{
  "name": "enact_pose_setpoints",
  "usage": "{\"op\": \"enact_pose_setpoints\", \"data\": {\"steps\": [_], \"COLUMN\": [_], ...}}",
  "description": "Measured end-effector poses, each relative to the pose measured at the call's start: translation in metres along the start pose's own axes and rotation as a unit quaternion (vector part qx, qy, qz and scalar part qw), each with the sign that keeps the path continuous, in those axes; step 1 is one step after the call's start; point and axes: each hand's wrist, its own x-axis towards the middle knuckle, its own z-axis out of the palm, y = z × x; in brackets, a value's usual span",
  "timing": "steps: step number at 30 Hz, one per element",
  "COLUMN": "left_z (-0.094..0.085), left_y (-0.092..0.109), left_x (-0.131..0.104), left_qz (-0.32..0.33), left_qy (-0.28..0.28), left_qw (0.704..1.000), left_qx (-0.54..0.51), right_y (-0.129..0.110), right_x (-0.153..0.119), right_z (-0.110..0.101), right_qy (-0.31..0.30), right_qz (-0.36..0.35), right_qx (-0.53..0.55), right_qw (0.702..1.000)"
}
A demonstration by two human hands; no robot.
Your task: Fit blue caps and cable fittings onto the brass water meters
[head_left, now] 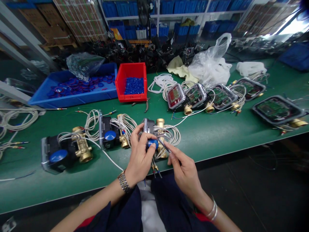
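My left hand (141, 154) is closed on a meter (149, 126) with a brass pipe body (160, 122), its thumb and fingers pressing at the round blue cap (152, 143) on its side. In my right hand (184, 166) a slim dark tool (164, 144) is pinched, its tip close to the cap and the brass body; its exact kind does not show. Coiled white cables (175, 135) lie around this meter. To the left stand two similar meters with blue caps, one near (109, 135) and one farther off (58, 156).
Behind are a red bin (131, 98) of small blue parts and a blue tray (77, 102) of round blue caps. Several meters with exposed circuit boards (222, 96) line the right side, beside plastic bags (210, 69). The green table's front edge (217, 154) runs just before me.
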Motion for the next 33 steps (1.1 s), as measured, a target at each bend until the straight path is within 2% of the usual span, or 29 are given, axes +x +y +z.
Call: {"op": "enact_pose_setpoints", "data": {"steps": [7,9,12,13,16,17,21,22,25,26,30,33], "left_z": [0.002,0.002,0.002,0.002,0.002,0.003,0.003,0.002,0.000,-0.001,-0.003,-0.003], "left_y": [-0.001,-0.002,-0.003,-0.003,-0.003,-0.003,-0.003,-0.003,-0.004,-0.004,-0.007,-0.007], "left_x": [0.001,0.000,0.000,0.000,-0.001,-0.001,-0.001,-0.001,-0.001,-0.001,-0.001,-0.001], "left_qz": [0.019,0.026,0.034,0.035,0.031,0.030,0.027,0.026,0.027,0.031,0.047,0.047], "left_qy": [0.013,0.021,0.027,0.027,0.029,0.031,0.033,0.035,0.025,0.016,-0.013,-0.013], "left_qw": [1.000,0.999,0.999,0.999,0.999,0.999,0.999,0.999,0.999,0.999,0.999,0.999], "left_qx": [0.015,0.015,0.016,0.018,0.021,0.019,0.010,0.008,0.006,0.004,-0.002,0.000], "right_y": [-0.005,-0.006,-0.009,-0.011,-0.015,-0.016,-0.017,-0.017,-0.017,-0.015,-0.007,-0.002], "right_x": [-0.001,0.000,0.002,0.002,0.002,0.002,0.005,0.005,0.004,0.003,-0.001,-0.003], "right_z": [-0.002,-0.004,-0.010,-0.013,-0.017,-0.017,-0.017,-0.017,-0.015,-0.013,-0.006,-0.001], "right_qy": [0.052,0.018,-0.041,-0.031,0.063,0.068,-0.033,-0.026,0.071,0.076,-0.006,0.035], "right_qz": [-0.071,-0.078,-0.053,-0.048,-0.072,-0.080,-0.070,-0.065,-0.087,-0.098,-0.074,-0.073], "right_qx": [-0.049,-0.097,-0.150,-0.143,-0.117,-0.130,-0.211,-0.201,-0.147,-0.148,-0.180,-0.157], "right_qw": [0.995,0.992,0.986,0.988,0.989,0.986,0.974,0.977,0.983,0.981,0.981,0.984]}}
